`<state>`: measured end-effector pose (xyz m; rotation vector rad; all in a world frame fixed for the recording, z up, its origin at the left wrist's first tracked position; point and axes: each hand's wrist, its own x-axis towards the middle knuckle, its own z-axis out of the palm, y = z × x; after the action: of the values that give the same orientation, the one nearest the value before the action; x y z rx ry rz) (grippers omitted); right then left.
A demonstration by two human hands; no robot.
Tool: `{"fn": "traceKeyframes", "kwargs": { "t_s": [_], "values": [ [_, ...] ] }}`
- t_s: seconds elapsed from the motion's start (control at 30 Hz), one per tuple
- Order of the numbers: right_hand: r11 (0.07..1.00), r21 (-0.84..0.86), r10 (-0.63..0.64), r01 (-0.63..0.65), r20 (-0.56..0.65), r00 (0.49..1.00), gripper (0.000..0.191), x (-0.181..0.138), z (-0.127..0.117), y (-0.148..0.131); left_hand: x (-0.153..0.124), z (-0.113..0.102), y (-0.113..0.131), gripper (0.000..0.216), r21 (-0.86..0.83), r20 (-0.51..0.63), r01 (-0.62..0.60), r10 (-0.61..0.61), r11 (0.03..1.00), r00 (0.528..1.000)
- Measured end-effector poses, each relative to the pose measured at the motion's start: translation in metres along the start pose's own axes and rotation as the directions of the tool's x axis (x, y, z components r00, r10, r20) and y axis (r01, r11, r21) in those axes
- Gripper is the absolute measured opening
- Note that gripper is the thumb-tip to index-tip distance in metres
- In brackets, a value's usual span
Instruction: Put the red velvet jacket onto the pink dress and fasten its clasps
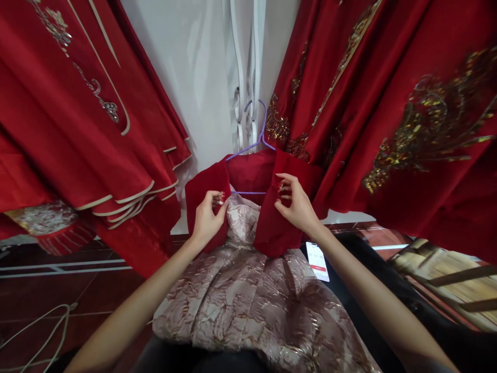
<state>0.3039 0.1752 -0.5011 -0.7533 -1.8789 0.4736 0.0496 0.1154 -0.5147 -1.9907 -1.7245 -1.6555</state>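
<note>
A short red jacket [202, 189] hangs on a purple hanger [264, 122], its two front panels parted. Inside it is the bodice of a dress in pale pink and bronze brocade [233, 290], whose wide skirt spreads toward me over my lap. My left hand [207, 217] is closed, thumb and fingertips pinching the inner edge of the jacket's left panel. Over the right panel, my right hand [295, 204] has curved fingers, with thumb and index finger apart; its fingertips are at the red cloth. The bodice's far parts are covered by the jacket.
Red garments with silver trim [97, 98] hang at the left, and others with gold sequins [419, 129] at the right. A lit phone [317, 261] lies beside the skirt. White furniture [186, 62] stands behind. A pale cable [58, 316] loops on the tiled floor.
</note>
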Motion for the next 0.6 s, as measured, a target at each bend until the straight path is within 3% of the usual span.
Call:
{"fn": "traceKeyframes", "kwargs": {
  "t_s": [0.17,0.23,0.37,0.47,0.6],
  "values": [
    [0.983,0.178,0.043,-0.053,0.065,0.997,0.041,0.011,0.017,-0.017,0.034,0.017,0.034,0.017,-0.195,-0.186,-0.057,0.02,0.979,0.982],
    [0.977,0.209,0.015,-0.03,0.07,0.997,0.043,0.011,0.022,-0.021,0.043,0.024,0.047,0.016,-0.223,-0.138,-0.1,0.07,0.97,0.988],
    [0.962,0.273,-0.018,-0.002,0.07,0.997,0.044,0.009,0.025,-0.015,0.035,0.043,0.049,0.018,-0.111,0.116,-0.098,0.111,0.989,0.987],
    [0.956,0.293,0.011,-0.027,0.057,0.998,0.033,0.008,0.026,-0.008,0.024,0.051,0.041,0.022,-0.051,0.096,-0.075,0.08,0.996,0.992],
    [0.962,0.274,-0.006,-0.002,0.029,1.0,0.028,0.01,0.025,-0.008,0.019,0.052,0.041,0.016,-0.204,0.005,-0.007,0.008,0.979,1.0]
  ]
}}
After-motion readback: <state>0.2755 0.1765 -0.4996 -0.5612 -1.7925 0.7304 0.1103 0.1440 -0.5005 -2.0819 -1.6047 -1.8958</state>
